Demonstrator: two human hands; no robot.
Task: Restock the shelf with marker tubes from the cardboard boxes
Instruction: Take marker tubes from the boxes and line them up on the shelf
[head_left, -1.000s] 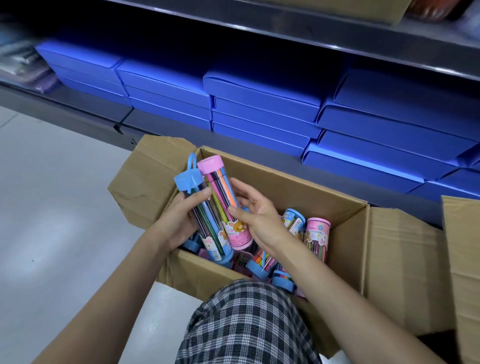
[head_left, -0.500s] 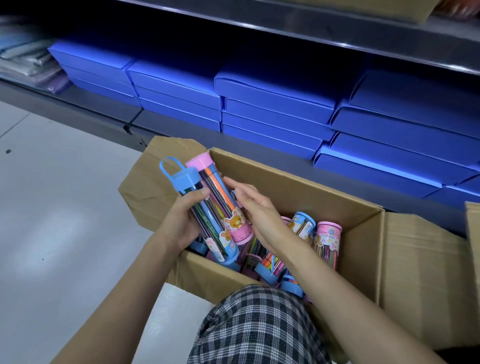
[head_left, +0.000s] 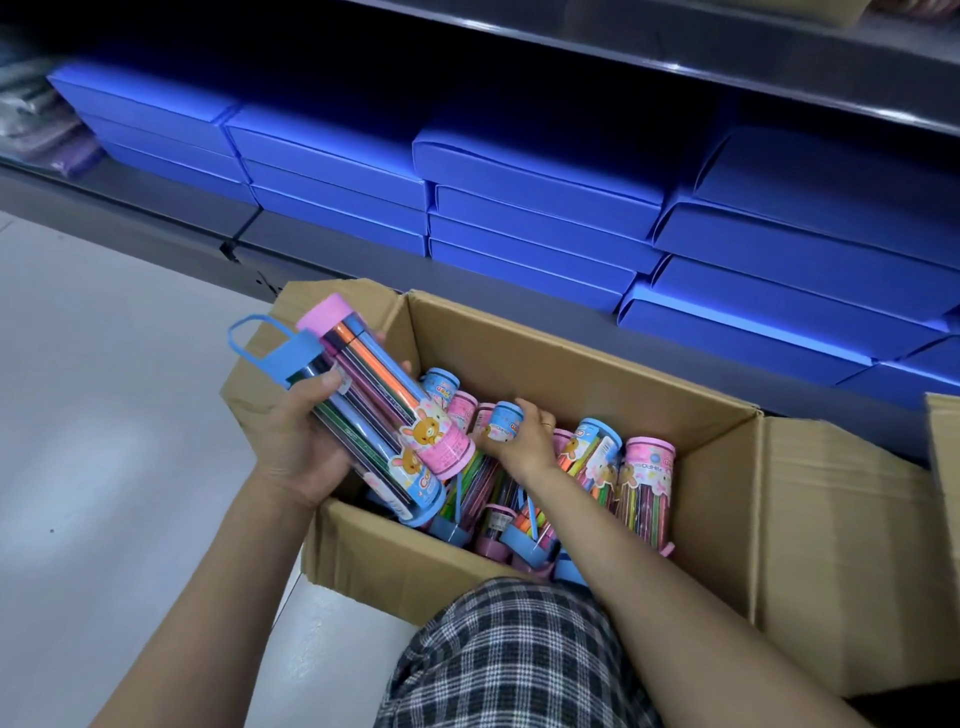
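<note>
Your left hand (head_left: 298, 441) is gripping two marker tubes side by side, fingers wrapped under them and the thumb pressing across the top, with the forearm running in from 7 o'clock. Both tubes are tilting up toward 11 o'clock, out over the near-left corner of the cardboard box (head_left: 582, 374). The pink-capped tube (head_left: 384, 389) is lying on the side nearer the box, and the blue-capped tube (head_left: 358, 447) is sitting against your palm, its looped blue handle sticking out toward 10 o'clock. Both are clear plastic cylinders, smooth and glossy, showing coloured markers inside, with cartoon bear labels around their lower ends.

Your right hand (head_left: 522, 441) is reaching down into the box, forearm coming in from 5 o'clock, and its fingers are closing around the round top of a blue-labelled tube (head_left: 506, 418) standing among the others. That tube is just at 3 o'clock from the lower ends of the pair in your left hand.

More tubes (head_left: 644, 483) are crowding the box at 3 o'clock of your right hand, some leaning, pink and blue ends mixed. The box is plain brown corrugated card with flaps folded outward. At 12 o'clock, the shelf (head_left: 332, 244) is carrying stacks of flat blue boxes (head_left: 535, 208) with a matte finish. Your checked fabric knee (head_left: 519, 660) is showing at 6 o'clock.
</note>
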